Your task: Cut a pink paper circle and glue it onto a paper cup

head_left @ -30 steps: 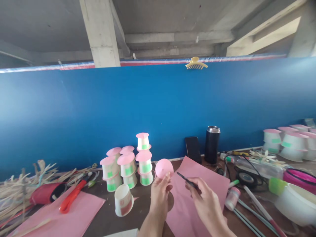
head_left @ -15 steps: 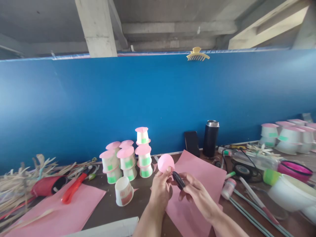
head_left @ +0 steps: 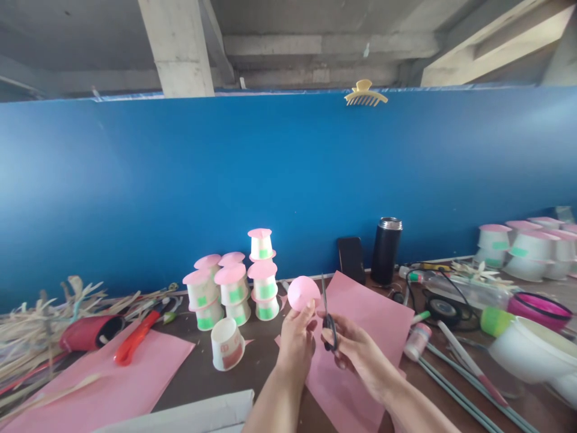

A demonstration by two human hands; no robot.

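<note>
Craft workshop, concrete beams (head_left: 331,45), blue partition (head_left: 288,162), worktable (head_left: 193,380), pink paper (head_left: 376,313), stacked cups (head_left: 235,296), scissors (head_left: 329,323)

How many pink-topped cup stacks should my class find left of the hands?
5 visible: the tallest stack, nearest the left hand; the front-left stack and front-middle stack; the back-left stack and back-middle stack, partly hidden behind them. More may be hidden.

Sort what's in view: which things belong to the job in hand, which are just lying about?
Job in hand:
- round pink paper piece, in the left hand
- scissors, in the right hand
- pink sheet beneath these, likely
- pink-topped cups, probably

Seemingly just lying about:
- phone
- black flask
- yellow hair claw
- white bowl
</note>
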